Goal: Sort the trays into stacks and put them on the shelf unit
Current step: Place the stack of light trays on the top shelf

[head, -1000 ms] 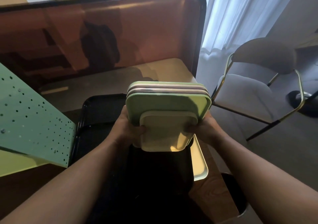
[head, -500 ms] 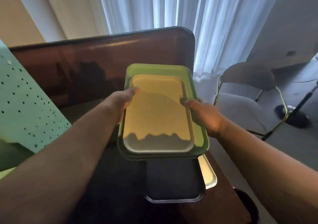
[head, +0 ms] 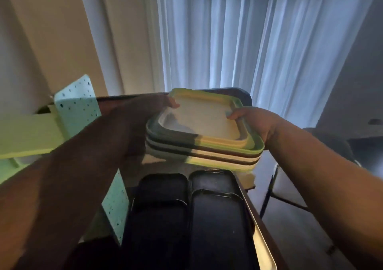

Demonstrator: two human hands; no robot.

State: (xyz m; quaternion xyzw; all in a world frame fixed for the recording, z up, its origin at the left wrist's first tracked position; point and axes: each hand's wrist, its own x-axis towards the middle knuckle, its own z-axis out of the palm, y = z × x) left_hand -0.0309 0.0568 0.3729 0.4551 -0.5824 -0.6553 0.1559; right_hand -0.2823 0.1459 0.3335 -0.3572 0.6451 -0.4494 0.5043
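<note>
I hold a stack of trays (head: 209, 145) level in the air above the table, with a small cream tray on top, a green one under it, then brown and pale ones. My left hand (head: 145, 112) grips the stack's left edge, thumb on the rim. My right hand (head: 255, 122) grips the right edge the same way. Below the stack, dark trays (head: 215, 211) lie side by side on the table. The pale green shelf unit (head: 27, 133) with a speckled mint side panel (head: 76, 106) stands at the left.
A cream tray's edge (head: 263, 247) sticks out under the dark trays at the table's right edge. A chair (head: 323, 145) stands to the right on the grey floor. White curtains (head: 238, 37) hang behind the table.
The stack has risen higher and away from me, tipping from steeply tilted to near level. My view has swung upward toward the curtains, and the shelf unit now shows more at left.
</note>
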